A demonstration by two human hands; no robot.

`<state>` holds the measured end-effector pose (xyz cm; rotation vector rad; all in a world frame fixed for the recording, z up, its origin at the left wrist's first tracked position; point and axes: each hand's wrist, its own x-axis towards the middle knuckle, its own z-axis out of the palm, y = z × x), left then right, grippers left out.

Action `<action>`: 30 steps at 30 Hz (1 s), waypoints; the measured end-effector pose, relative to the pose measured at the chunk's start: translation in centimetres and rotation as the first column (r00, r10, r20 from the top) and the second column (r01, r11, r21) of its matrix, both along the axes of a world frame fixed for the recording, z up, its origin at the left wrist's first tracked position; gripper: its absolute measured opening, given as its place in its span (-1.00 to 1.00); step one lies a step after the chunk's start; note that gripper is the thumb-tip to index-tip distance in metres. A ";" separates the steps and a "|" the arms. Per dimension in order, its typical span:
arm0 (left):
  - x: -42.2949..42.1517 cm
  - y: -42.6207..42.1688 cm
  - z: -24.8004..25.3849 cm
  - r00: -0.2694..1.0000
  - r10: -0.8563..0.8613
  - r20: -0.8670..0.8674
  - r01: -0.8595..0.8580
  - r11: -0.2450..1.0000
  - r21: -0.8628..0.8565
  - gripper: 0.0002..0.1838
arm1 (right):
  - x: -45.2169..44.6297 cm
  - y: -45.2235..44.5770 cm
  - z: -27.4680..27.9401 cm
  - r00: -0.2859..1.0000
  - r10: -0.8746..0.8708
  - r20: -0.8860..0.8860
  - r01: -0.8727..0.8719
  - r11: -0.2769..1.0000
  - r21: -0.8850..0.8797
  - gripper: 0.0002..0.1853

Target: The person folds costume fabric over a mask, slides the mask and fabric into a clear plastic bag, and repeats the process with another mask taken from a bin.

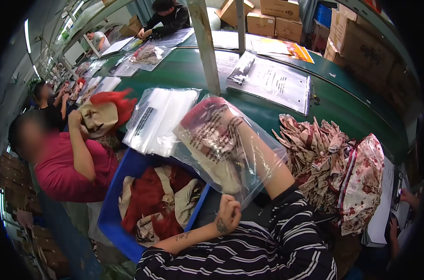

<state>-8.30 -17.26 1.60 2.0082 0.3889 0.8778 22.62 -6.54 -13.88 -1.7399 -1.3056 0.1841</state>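
My left hand (228,213) is closed, pinching the mouth edge of a clear plastic bag (247,187) with dark printed text. My right forearm reaches into this bag, and my right hand (229,122) is at its far end. Also in the bag lies a crumpled beige and red piece (211,154), which looks like a mask with red hair. Printing and glare on the plastic hide my right fingers, so their grip cannot be made out. Under the bag's left side is a stack of flat clear bags (163,116).
A blue bin (110,205) at left holds red and beige masks (149,196). Blood-spattered fabric gloves (314,154) are heaped at right beside a spattered cloth piece (363,186). A person in a pink shirt (76,163) holds a red-haired mask (100,116). Packed bags (272,81) lie on the green belt (184,70).
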 end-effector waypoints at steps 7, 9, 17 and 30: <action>2.7 -0.3 0.4 0.989 -0.084 0.119 0.080 0.996 0.039 -0.67 | -2.3 14.5 7.0 0.990 0.051 0.135 -0.020 0.975 -0.219 -0.71; 3.0 -0.6 0.4 0.988 -0.083 0.132 0.077 0.996 0.050 -0.66 | -3.2 12.1 10.8 0.968 0.135 0.214 -0.054 0.937 -0.345 -0.70; 3.6 -0.6 0.7 0.986 -0.043 0.159 0.044 0.999 -0.003 -0.62 | -10.1 -0.1 22.3 0.916 0.158 0.368 0.093 0.811 -0.577 -0.73; 0.8 1.6 7.7 0.968 -0.212 -0.134 0.218 0.976 0.024 -0.63 | -8.7 -7.3 18.7 0.926 -0.060 0.373 -0.069 0.944 0.322 -0.77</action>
